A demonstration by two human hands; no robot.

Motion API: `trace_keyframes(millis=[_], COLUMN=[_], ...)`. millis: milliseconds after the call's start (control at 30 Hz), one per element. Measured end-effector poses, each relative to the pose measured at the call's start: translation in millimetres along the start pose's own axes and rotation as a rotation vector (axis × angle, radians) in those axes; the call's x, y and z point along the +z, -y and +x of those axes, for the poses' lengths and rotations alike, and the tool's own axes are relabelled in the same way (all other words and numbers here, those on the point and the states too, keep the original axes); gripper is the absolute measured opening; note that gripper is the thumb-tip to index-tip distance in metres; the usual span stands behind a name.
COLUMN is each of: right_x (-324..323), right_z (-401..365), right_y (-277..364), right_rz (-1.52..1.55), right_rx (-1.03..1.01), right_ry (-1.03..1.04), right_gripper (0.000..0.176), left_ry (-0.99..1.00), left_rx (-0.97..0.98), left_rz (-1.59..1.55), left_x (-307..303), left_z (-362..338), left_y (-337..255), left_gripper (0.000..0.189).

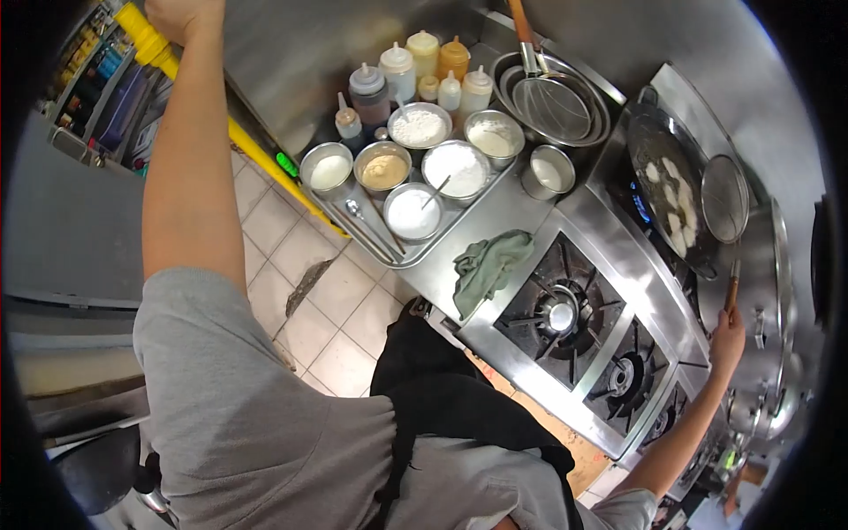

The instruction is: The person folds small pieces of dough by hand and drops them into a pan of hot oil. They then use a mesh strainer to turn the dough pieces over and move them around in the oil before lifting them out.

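My right hand (pixel 729 343) is closed around the wooden handle of a round mesh strainer (pixel 724 200). The strainer's mesh is over the right rim of a dark wok (pixel 649 132). Several pale, elongated pieces of food (pixel 676 199) lie in the oil inside the wok, and a blue flame (pixel 639 203) burns below it. My left hand (pixel 185 16) is raised at the top left, beside a yellow pole (pixel 252 152). The frame's edge cuts this hand off, so its fingers are hidden.
Metal bowls of white and tan powder (pixel 455 170) stand on a tray, with squeeze bottles (pixel 397 71) behind. Nested strainers and bowls (pixel 555 106) sit at the back. A green cloth (pixel 490 269) lies beside the gas burners (pixel 559 311). A large pot (pixel 760 296) stands right.
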State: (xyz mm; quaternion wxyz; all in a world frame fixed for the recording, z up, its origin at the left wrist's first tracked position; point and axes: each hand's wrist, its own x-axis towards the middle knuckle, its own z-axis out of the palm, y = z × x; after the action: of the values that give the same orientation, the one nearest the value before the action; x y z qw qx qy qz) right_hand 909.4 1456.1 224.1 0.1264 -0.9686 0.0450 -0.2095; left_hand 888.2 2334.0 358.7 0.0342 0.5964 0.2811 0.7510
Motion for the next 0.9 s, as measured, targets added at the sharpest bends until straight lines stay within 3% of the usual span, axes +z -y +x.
trace_keyframes(millis=[67,200,267,333,400,500,633,833,900], right_x=[-9,-4,-13,-24,-29,-34,-45,-46,-44], right_z=[15,28,21,13,12,13,5,-11,-16], right_y=[14,6,26,48,52,47,57,68,74], right_rz=[-0.046,0.084,0.105,0.190,0.226,0.303,0.375,0.479,0.500], right_rx=[0.152,0.162,0.217,0.307,0.358,0.395,0.451,0.465,0.465], right_ry=[0.179,0.243,0.319,0.382,0.446,0.521,0.568,0.603,0.583], right_gripper=[0.025,0.028,0.030,0.032,0.024,0.024,0.021,0.022,0.023], left_ry=[-0.007,-0.033,-0.045,0.036,-0.064,-0.069,-0.109,0.039,0.106], left_rx=[0.030,0.102,0.038,0.118,0.199,0.177,0.215,0.034,-0.049], left_rz=[-0.026,-0.066,-0.183,-0.145,0.177,0.020,0.042,0.268,0.156], left_x=[0,21,26,31,53,41,47,54,48], left_z=[0,2,7,20,30,22,24,25,26], left_y=[0,26,37,53,84,64,75,81,74], left_gripper=[0.069,0.062,0.083,0.082,0.079,0.085,0.085,0.080,0.073])
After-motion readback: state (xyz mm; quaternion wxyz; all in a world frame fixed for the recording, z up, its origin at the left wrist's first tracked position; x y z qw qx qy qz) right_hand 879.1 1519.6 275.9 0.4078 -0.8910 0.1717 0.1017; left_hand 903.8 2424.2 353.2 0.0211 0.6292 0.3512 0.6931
